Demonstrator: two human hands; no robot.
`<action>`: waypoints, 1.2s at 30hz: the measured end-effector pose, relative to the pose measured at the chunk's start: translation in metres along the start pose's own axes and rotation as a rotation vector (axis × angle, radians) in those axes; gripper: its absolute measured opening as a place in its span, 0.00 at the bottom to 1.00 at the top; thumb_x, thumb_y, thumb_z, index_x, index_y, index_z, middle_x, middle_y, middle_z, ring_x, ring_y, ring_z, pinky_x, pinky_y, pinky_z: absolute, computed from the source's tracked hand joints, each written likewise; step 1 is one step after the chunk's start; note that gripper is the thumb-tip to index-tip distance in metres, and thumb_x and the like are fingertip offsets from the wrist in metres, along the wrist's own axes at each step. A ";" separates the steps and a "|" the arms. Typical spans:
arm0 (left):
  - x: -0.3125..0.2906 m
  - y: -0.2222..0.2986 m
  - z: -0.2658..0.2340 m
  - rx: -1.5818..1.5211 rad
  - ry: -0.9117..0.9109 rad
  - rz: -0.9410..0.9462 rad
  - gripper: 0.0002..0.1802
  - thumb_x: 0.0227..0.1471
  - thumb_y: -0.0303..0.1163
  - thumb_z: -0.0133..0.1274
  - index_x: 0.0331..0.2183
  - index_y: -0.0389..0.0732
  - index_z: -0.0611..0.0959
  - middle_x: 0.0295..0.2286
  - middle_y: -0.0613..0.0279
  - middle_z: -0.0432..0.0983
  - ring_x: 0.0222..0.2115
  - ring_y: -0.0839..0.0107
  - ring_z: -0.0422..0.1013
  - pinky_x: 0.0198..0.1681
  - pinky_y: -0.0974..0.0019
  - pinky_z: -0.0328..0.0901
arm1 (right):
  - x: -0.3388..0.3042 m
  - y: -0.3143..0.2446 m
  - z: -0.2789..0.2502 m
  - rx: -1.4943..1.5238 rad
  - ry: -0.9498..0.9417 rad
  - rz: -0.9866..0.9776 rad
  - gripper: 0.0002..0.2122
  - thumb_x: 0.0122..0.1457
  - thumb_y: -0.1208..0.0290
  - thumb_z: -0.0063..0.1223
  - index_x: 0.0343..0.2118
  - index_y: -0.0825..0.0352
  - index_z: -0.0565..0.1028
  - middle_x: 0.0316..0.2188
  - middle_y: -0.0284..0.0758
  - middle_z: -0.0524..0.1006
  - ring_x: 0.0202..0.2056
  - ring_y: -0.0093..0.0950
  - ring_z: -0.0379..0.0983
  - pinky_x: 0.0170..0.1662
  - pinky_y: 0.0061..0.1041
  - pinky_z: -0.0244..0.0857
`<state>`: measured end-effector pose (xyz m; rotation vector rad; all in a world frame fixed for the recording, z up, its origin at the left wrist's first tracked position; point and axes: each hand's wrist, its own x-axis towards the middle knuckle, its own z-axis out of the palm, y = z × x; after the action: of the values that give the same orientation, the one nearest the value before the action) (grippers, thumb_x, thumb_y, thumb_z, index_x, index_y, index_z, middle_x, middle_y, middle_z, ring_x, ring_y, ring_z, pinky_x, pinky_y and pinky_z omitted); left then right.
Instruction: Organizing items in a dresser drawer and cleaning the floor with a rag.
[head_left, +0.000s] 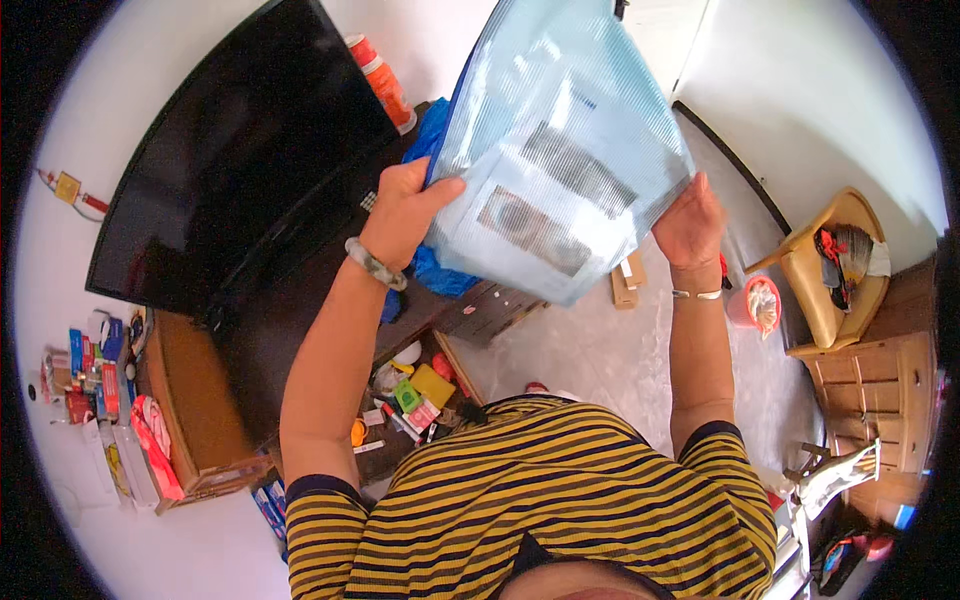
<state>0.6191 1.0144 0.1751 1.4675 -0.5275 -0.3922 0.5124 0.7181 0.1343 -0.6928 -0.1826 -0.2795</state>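
Observation:
Raised in front of me is a translucent, ribbed plastic document pouch [480, 150] with a blue edging. Papers with dark printed patches show through it. My left hand [405, 212] grips its left edge, thumb on the near face and the other fingers hidden behind. At the opposite edge, my right hand [692, 222] is closed on the pouch, its fingers partly out of sight behind the plastic. Below and left of the pouch lies a crumpled blue plastic bag [440, 275], partly covered by it.
A large black television [245, 150] stands on a dark cabinet at left, an orange canister [382, 85] behind it. An open drawer [425, 395] holds assorted small things. At right are a wooden chair [835, 280] with things on its seat and a pink bin [750, 308].

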 end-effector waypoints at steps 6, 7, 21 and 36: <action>-0.006 -0.022 -0.015 0.232 -0.080 -0.059 0.10 0.45 0.24 0.50 0.34 0.34 0.78 0.28 0.66 0.75 0.27 0.81 0.69 0.32 0.74 0.65 | -0.008 -0.003 0.009 -0.151 0.104 0.066 0.24 0.47 0.63 0.56 0.47 0.68 0.66 0.47 0.37 0.68 0.45 0.30 0.66 0.50 0.30 0.59; -0.008 -0.025 -0.017 0.282 -0.073 -0.037 0.10 0.45 0.24 0.50 0.34 0.34 0.79 0.28 0.67 0.75 0.26 0.81 0.69 0.31 0.74 0.65 | -0.007 0.000 0.012 -0.296 0.102 0.046 0.25 0.45 0.65 0.59 0.46 0.68 0.67 0.46 0.36 0.69 0.44 0.29 0.68 0.48 0.28 0.61; -0.035 -0.047 -0.048 0.189 0.064 -0.143 0.12 0.47 0.26 0.48 0.36 0.34 0.78 0.30 0.65 0.75 0.28 0.80 0.69 0.32 0.74 0.65 | 0.013 0.044 0.008 -0.256 0.262 -0.171 0.15 0.51 0.79 0.49 0.43 0.68 0.68 0.43 0.35 0.71 0.45 0.28 0.66 0.50 0.28 0.59; -0.043 -0.032 -0.056 0.071 0.146 -0.105 0.12 0.44 0.32 0.55 0.33 0.37 0.79 0.26 0.69 0.75 0.26 0.81 0.69 0.28 0.76 0.63 | 0.029 0.034 0.011 -0.043 0.492 -0.188 0.15 0.56 0.79 0.39 0.47 0.72 0.64 0.46 0.41 0.68 0.47 0.35 0.65 0.51 0.35 0.58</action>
<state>0.6164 1.0823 0.1377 1.5830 -0.3517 -0.3490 0.5494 0.7448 0.1298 -0.6307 0.2296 -0.6255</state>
